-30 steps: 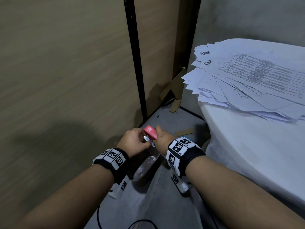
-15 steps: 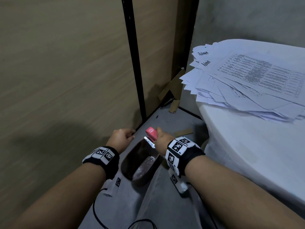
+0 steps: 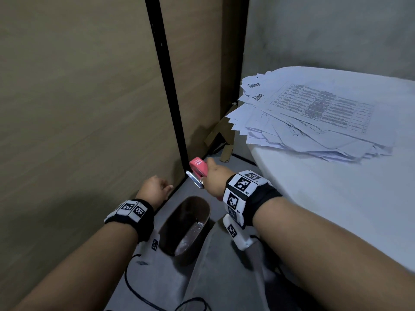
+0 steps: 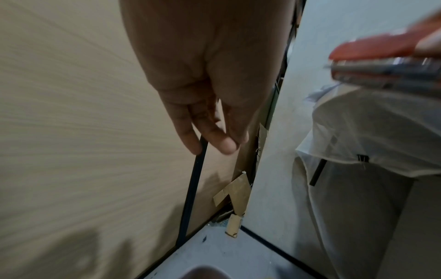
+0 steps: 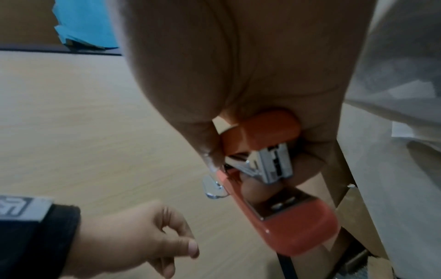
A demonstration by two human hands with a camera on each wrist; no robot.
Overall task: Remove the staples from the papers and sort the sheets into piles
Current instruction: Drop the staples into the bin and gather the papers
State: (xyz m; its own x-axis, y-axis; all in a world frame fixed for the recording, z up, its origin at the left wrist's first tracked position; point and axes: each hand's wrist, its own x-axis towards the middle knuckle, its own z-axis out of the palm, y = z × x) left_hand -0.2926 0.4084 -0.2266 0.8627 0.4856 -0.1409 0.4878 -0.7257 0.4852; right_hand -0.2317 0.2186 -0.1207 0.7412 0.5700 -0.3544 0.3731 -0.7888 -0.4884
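Note:
My right hand point(image 3: 214, 178) grips a red stapler point(image 3: 198, 168) with a metal tongue at its end, held over the floor left of the table. The right wrist view shows the stapler point(image 5: 286, 217) with its jaws parted and my fingers curled around it. My left hand point(image 3: 155, 189) hangs apart to the left near the wooden wall, fingers relaxed and holding nothing; the left wrist view shows the same hand point(image 4: 207, 122) empty. A messy stack of printed papers point(image 3: 314, 117) lies on the white-covered table point(image 3: 336, 209) at the right, away from both hands.
A dark brown bin point(image 3: 203, 199) stands on the grey floor below and between my hands. A wooden wall with a black post point(image 3: 173, 108) closes the left side. Cardboard scraps point(image 3: 224, 135) lean in the corner. A black cable point(image 3: 134, 286) trails on the floor.
My left hand has let go of the stapler and drawn away to the left. My right hand keeps the stapler and has shifted slightly forward above the bin.

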